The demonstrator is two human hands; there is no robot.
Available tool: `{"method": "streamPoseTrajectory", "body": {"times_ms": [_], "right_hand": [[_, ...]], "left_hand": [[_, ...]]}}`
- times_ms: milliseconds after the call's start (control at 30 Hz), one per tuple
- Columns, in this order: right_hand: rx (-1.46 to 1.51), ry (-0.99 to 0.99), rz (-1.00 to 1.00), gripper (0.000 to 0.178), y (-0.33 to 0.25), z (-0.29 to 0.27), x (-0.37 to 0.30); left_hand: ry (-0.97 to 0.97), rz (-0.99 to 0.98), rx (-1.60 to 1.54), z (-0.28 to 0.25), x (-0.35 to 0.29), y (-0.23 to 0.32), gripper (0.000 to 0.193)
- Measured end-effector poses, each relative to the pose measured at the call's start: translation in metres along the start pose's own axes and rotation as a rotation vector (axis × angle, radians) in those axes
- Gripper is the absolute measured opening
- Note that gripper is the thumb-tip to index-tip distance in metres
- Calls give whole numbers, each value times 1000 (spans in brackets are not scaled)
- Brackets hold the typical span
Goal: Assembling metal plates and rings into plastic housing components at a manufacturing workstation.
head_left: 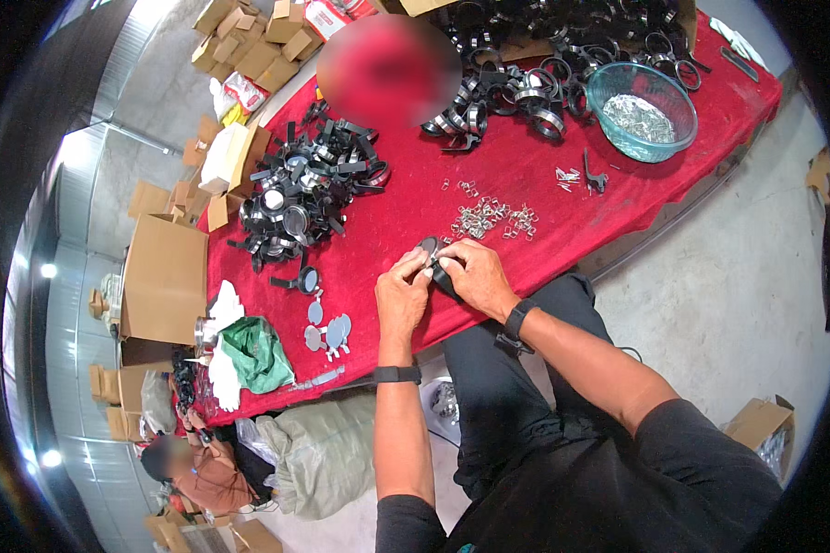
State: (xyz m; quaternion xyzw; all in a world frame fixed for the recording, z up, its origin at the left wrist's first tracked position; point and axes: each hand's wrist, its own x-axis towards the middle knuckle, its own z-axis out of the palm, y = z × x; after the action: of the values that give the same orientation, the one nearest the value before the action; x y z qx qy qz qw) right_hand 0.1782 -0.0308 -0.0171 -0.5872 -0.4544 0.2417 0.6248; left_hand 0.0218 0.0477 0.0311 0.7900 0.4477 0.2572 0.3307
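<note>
Near the front edge of the red-covered table (pixel 415 198), a small black part with a rounded dark top (pixel 431 244) is between my two hands. My left hand (pixel 402 291) pinches it from the left with bent fingers. From the other side my right hand (pixel 479 278) grips it, thumb and fingers close together. The fingers hide much of the part. Just beyond my right hand lies a loose pile of small bent metal clips (pixel 482 217). Left of my left hand are several flat grey discs with tabs (pixel 337 329) and a black-handled ring with a disc (pixel 306 279).
A heap of black-handled rings (pixel 295 198) stands at the left, and more rings (pixel 535 97) lie at the back. A teal basket (pixel 599 120) holds small metal pieces. Nearby are pins (pixel 567 177) and a black tool (pixel 594 172). A green bag (pixel 254 354) lies at the left; another person (pixel 214 475) sits beyond.
</note>
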Motion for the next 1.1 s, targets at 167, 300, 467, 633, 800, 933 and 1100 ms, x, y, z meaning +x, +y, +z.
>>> {"method": "streamPoseTrajectory", "body": {"times_ms": [167, 300, 467, 633, 800, 933, 1100], "right_hand": [[25, -5, -136, 18, 3, 1, -8], [-54, 15, -303, 20, -5, 4, -14], [-78, 0, -268, 20, -7, 0, -16], [-106, 43, -323, 19, -3, 7, -8], [-83, -58, 308, 26, -8, 6, 20], [-116, -133, 279, 26, 2, 4, 22], [-66, -139, 253, 25, 7, 7, 19]], "left_hand": [[92, -46, -42, 10, -2, 5, 35], [126, -42, -80, 12, -3, -3, 34], [113, -34, -53, 14, -2, 6, 34], [90, -34, -104, 7, 1, -1, 35], [99, -80, -40, 8, -1, 2, 34], [82, -64, -62, 4, -3, 2, 33], [98, -64, -31, 8, -4, 9, 33]]}}
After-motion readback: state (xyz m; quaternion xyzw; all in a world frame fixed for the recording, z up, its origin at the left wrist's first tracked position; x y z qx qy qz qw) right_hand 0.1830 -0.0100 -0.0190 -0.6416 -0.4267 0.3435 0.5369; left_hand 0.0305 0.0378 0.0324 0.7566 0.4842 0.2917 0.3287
